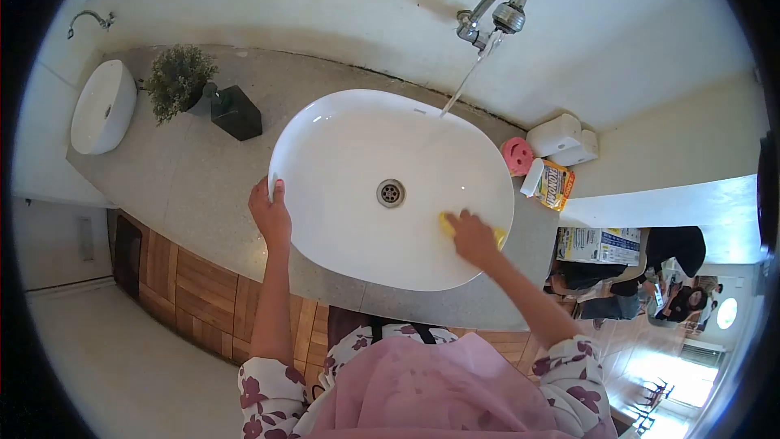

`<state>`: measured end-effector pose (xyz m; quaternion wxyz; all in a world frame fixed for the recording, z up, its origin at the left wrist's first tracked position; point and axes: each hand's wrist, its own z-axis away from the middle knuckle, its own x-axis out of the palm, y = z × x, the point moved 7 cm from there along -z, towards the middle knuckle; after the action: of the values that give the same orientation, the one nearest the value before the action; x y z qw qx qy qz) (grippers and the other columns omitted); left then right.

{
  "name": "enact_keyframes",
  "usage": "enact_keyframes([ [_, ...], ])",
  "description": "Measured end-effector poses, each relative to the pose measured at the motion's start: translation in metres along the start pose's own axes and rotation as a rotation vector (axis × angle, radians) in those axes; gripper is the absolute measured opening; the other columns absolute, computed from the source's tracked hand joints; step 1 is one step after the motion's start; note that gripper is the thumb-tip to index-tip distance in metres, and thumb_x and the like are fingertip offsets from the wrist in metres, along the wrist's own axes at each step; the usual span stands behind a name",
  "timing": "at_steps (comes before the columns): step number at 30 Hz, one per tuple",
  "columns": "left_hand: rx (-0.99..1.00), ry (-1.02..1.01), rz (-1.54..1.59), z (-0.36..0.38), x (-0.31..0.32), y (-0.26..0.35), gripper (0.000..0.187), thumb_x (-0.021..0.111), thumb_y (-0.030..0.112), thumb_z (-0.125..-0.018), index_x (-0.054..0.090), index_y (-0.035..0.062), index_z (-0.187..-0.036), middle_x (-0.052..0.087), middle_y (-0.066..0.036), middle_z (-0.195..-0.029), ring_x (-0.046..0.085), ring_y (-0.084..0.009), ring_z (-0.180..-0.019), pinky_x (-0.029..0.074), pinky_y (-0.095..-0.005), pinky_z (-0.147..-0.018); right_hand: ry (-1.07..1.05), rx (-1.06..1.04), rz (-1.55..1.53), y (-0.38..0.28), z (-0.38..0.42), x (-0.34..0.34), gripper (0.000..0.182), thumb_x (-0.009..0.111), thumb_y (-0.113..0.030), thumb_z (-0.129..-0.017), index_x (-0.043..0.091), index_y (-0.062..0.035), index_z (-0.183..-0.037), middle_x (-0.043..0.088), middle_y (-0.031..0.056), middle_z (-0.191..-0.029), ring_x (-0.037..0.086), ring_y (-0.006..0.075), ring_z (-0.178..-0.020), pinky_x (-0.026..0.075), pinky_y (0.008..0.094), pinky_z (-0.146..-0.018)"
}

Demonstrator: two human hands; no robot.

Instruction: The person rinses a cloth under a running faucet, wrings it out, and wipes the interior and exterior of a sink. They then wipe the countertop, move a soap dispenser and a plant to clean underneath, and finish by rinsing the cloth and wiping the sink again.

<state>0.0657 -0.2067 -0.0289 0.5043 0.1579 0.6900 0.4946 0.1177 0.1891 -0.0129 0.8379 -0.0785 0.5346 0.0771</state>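
Observation:
A white oval basin (349,154) stands on the grey counter, with a metal drain (391,193) in its floor. Water runs from the chrome tap (510,15) on the wall into the back right of the bowl. My right hand (473,237) presses a yellow sponge or cloth (447,225) against the basin's inner right side; the fingers cover most of it. At the left rim, my left hand (270,213) grips the basin's edge, thumb on the inside and fingers around the outside.
On the grey counter (203,195) left of the basin are a dark dispenser (236,113), a potted plant (180,81) and a second white basin (105,107). To the right stand a pink sponge (516,156), a yellow packet (554,185) and white rolls (556,136). People sit in the room beyond.

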Motion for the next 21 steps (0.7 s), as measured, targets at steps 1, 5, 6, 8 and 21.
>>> enact_keyframes([
  [1,-0.023,-0.014,0.025,0.000,0.001,0.001,0.030,0.056,0.021,-0.091,0.060,0.0001,-0.111,0.058,-0.017,-0.108,0.048,-0.0309,-0.111,0.038,-0.0421,-0.093,-0.025,-0.022,-0.063,-0.015,0.013,0.005,0.045,0.053,-0.007,-0.078,0.047,-0.0116,-0.123,0.051,0.0174,-0.104,0.059,0.0341,-0.090,0.054,0.0449,-0.070],
  [5,-0.079,-0.033,0.092,0.001,-0.001,0.002,0.030,0.055,0.021,-0.091,0.060,0.0003,-0.112,0.058,-0.016,-0.109,0.048,-0.0303,-0.110,0.039,-0.0422,-0.093,-0.084,-0.156,-0.365,-0.077,0.031,0.006,0.044,0.059,-0.012,-0.078,0.046,-0.0089,-0.121,0.051,0.0197,-0.101,0.059,0.0358,-0.087,0.050,0.0459,-0.075],
  [6,-0.075,-0.040,0.076,0.002,0.000,0.000,0.030,0.055,0.022,-0.091,0.060,0.0011,-0.113,0.057,-0.017,-0.111,0.047,-0.0313,-0.112,0.037,-0.0427,-0.095,-0.032,-0.220,-0.474,-0.094,0.029,0.003,0.044,0.059,-0.013,-0.079,0.046,-0.0087,-0.121,0.051,0.0196,-0.102,0.058,0.0367,-0.089,0.049,0.0461,-0.076],
  [8,-0.075,-0.044,0.058,0.002,0.004,-0.006,0.031,0.055,0.022,-0.092,0.060,0.0019,-0.114,0.057,-0.017,-0.113,0.046,-0.0323,-0.115,0.036,-0.0432,-0.097,0.017,-0.288,-0.583,-0.125,0.018,0.001,0.044,0.059,-0.014,-0.079,0.046,-0.0086,-0.121,0.051,0.0195,-0.103,0.058,0.0376,-0.091,0.049,0.0463,-0.078],
  [21,-0.025,-0.093,0.005,0.000,0.002,0.008,0.049,0.032,0.041,-0.099,0.052,0.0081,-0.129,0.049,-0.018,-0.130,0.035,-0.0401,-0.125,0.025,-0.0470,-0.106,0.936,-0.189,-0.793,-0.216,-0.179,-0.046,0.051,0.061,-0.008,-0.077,0.047,-0.0058,-0.126,0.048,0.0196,-0.116,0.048,0.0405,-0.107,0.044,0.0464,-0.089],
])
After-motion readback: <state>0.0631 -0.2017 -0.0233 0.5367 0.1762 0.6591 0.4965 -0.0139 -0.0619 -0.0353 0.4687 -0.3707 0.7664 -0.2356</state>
